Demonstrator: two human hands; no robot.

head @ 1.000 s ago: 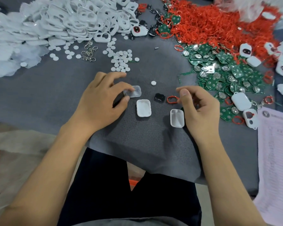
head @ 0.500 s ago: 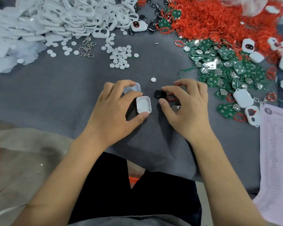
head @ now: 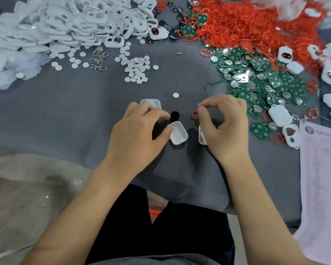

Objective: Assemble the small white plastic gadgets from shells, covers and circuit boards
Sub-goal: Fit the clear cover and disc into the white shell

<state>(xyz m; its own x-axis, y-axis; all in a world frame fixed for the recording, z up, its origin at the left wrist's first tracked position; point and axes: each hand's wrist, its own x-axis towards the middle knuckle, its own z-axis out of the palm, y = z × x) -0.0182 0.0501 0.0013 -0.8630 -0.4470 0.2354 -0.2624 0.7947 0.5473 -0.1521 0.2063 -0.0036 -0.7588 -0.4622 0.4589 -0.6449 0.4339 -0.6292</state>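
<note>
Closest to us, we see two bare arms reaching over the near edge of a gray table [head: 65, 121]. Our left hand [head: 138, 134] has curled fingers, and its thumb touches the rim of a small white shell [head: 178, 133] that lies open side up near the middle of the table. We cannot tell if the hand really holds it. Our right hand [head: 224, 131] is curled too, with thumb and fingers bent close together, but we cannot tell what, if anything, they pinch. A second white shell [head: 201, 135] peeks out from under that hand.

Just past the hands lie a small black piece [head: 174, 115], a red ring [head: 194, 115] and a clear cover [head: 151, 103], partly hidden behind the left fingers. A little white disc [head: 175, 95] sits alone beyond them.

Farther back, near the middle, are more white discs [head: 136, 67] and some metal clips [head: 98, 61]. Green circuit boards [head: 260, 77] pile up toward the right edge, beside finished white gadgets [head: 279, 115] and a paper sheet [head: 321, 178]. At the far edge lie a big heap of white covers [head: 65, 20] on the left and a heap of red rings [head: 246, 25] on the right.
</note>
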